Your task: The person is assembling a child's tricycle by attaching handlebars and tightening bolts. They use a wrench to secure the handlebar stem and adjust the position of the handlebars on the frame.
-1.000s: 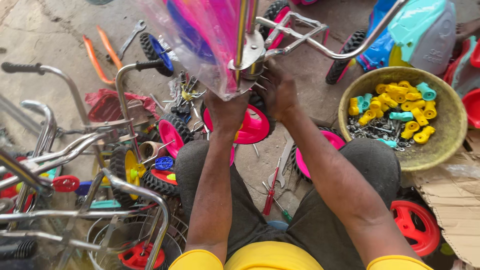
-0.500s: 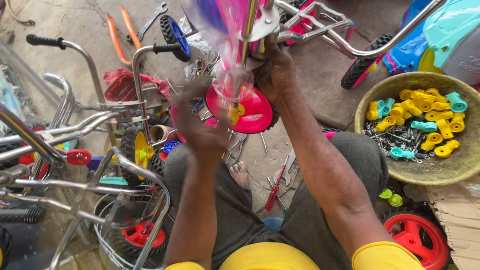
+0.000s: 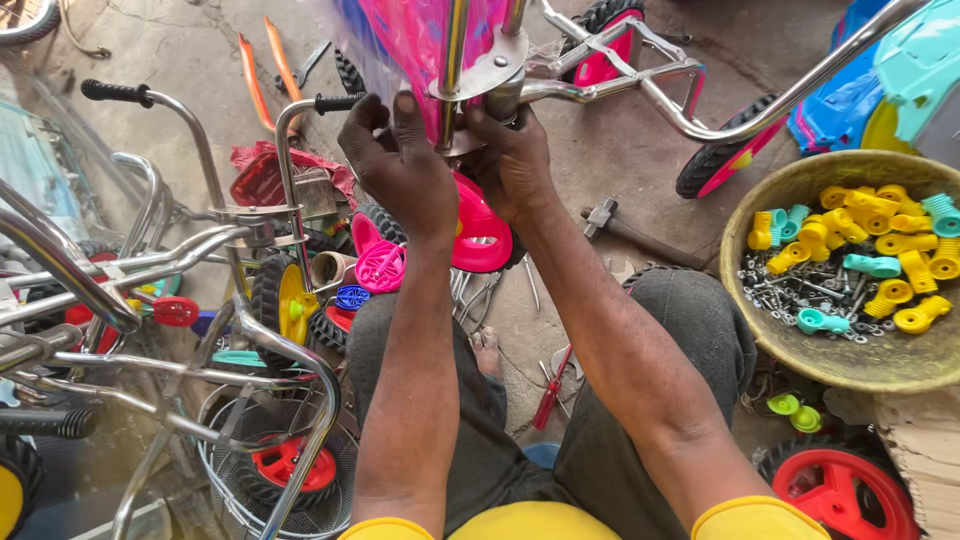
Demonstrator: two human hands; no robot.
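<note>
The chrome frame [image 3: 600, 85] of a small pink cycle is held upright at far centre, above the pink wheel [image 3: 480, 235]. The fitting under its steel plate [image 3: 490, 70] is best kept square and steadied from both sides. The left hand [image 3: 405, 165] is closed around the stem [image 3: 452, 90]; the right hand [image 3: 515, 160] is clenched on the fitting.

Pink plastic wheel disc [image 3: 484, 232]; chrome frame tube [image 3: 620, 95]; pink-and-blue plastic wrap [image 3: 415, 35]; yellow and teal plastic fittings [image 3: 860, 245] in a tan bowl [image 3: 800, 345]; red-handled screwdriver [image 3: 551, 392]; red wheel [image 3: 850, 495].
</note>
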